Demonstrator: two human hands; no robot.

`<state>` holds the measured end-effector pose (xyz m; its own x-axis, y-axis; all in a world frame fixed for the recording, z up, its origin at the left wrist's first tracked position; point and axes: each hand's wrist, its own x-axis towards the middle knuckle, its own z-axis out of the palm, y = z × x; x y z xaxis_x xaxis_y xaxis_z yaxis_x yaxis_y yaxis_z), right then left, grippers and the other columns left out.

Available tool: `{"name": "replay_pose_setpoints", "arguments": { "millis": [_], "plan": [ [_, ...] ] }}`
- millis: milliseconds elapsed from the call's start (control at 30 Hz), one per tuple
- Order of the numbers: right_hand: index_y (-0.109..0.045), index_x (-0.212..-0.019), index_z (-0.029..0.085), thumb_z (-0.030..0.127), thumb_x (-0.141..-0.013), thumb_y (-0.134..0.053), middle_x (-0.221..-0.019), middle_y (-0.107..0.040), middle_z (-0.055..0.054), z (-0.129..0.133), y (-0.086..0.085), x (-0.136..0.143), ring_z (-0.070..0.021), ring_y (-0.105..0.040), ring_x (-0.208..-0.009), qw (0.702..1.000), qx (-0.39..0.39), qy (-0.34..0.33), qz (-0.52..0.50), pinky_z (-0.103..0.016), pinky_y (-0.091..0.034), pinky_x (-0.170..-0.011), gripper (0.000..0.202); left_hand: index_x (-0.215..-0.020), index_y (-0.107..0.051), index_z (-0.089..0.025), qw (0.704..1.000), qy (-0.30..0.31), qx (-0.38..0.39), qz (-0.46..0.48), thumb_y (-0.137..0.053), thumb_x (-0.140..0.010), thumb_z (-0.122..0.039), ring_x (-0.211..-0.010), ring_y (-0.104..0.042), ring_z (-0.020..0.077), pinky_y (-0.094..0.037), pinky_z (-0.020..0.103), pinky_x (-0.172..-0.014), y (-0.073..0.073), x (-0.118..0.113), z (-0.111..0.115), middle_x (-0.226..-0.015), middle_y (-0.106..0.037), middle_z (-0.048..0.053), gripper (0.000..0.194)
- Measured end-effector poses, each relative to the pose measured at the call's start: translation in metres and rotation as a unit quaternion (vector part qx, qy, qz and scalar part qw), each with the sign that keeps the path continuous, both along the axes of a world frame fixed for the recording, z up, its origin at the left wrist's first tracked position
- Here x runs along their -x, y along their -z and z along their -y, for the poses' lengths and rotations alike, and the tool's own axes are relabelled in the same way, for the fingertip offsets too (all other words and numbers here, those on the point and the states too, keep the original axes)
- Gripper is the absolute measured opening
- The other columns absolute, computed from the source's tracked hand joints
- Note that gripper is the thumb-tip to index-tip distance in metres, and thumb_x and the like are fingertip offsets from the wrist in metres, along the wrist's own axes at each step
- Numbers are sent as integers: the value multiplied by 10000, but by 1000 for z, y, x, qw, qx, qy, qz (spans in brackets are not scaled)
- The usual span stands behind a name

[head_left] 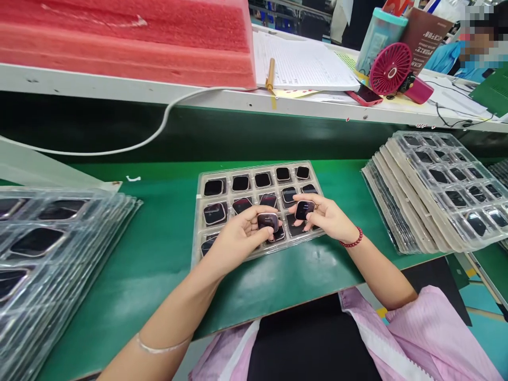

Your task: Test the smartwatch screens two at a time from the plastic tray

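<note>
A clear plastic tray with rows of square compartments lies on the green work surface, most of them holding dark, rounded-square watch faces. Over its front row, my left hand is closed on a watch face with a pale metallic rim, thumb across its lower edge. To the right, my right hand grips a second watch face by its edges between thumb and fingers. Both pieces are raised above the tray, their dark glossy sides turned up. My hands hide part of the front compartments.
Stacks of filled trays stand at left and right. On the shelf above are red foam sheets, papers, a pen, a phone and a pink fan. A white cable hangs below. Another person sits at far right.
</note>
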<state>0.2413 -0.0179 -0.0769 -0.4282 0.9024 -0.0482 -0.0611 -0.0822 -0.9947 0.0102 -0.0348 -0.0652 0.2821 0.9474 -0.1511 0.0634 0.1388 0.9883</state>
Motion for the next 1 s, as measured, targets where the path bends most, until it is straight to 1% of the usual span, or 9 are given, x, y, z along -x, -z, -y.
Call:
{"name": "replay_pose_setpoints", "arguments": {
  "millis": [200,433,567,633,667,767,833,900,1000],
  "plan": [
    [-579,-1274,198,182,-782,-634,-1184,-719,-96,1,2,0,-157,-747,-842,1000,-9,2,2,-238,-612,-655,495,-1042,-640,-187,1000,-18,-4,17,-750,-727,-246,-675,-658,172,-522,269,-626,1,-1,-2,-880,-739,47,339],
    [-580,-1267,193,137,-765,-604,-1180,-715,-97,3,-1,-2,-143,-736,-805,1000,-18,-2,11,-242,-600,-651,506,-1034,-628,-178,999,-27,-17,19,-735,-719,-228,-689,-654,171,-546,291,-670,0,-2,0,-873,-726,45,336],
    [-572,-1271,194,92,-738,-582,-1157,-718,-88,5,-2,-1,-133,-720,-794,1000,-21,8,20,-243,-599,-665,542,-1070,-634,-171,999,-36,-23,23,-759,-699,-216,-830,-682,200,-556,289,-733,3,-2,1,-924,-731,64,394],
    [-559,-1296,208,75,-735,-584,-1186,-708,-84,5,-2,-1,-130,-715,-814,999,-26,17,15,-240,-605,-680,577,-1144,-633,-172,998,-36,-26,43,-766,-717,-236,-905,-688,218,-553,278,-729,6,0,1,-996,-730,83,451],
    [-551,-1317,218,77,-743,-594,-1219,-697,-87,5,-2,-1,-135,-716,-843,999,-27,21,5,-243,-611,-692,592,-1207,-622,-174,998,-27,-22,57,-762,-743,-261,-901,-689,219,-550,272,-704,6,1,0,-1028,-726,92,493],
    [-515,-1399,250,166,-812,-649,-1375,-621,-99,5,-3,-2,-176,-711,-1000,999,-5,11,-46,-273,-635,-749,608,-1389,-546,-170,995,17,10,96,-740,-818,-358,-749,-670,183,-535,271,-621,8,5,-2,-1027,-727,108,632],
    [-506,-1430,257,267,-853,-687,-1418,-594,-103,4,-5,-5,-195,-707,-1048,996,33,-13,-84,-280,-643,-763,604,-1424,-531,-173,991,33,32,126,-749,-829,-402,-711,-657,169,-530,265,-597,8,6,-4,-1007,-728,107,674],
    [-529,-1420,257,330,-853,-729,-1370,-632,-102,3,-7,-9,-183,-722,-981,991,69,-33,-111,-256,-642,-722,606,-1410,-552,-195,985,40,46,164,-778,-811,-425,-730,-668,174,-523,249,-572,9,7,-5,-1042,-719,106,681],
    [-623,-1315,253,335,-803,-800,-1205,-718,-75,2,-7,-14,-108,-698,-717,985,92,-41,-137,-206,-612,-613,548,-1374,-577,-229,976,61,50,205,-835,-761,-421,-707,-676,169,-498,221,-523,13,7,-5,-1034,-702,85,692]
  ]
}}
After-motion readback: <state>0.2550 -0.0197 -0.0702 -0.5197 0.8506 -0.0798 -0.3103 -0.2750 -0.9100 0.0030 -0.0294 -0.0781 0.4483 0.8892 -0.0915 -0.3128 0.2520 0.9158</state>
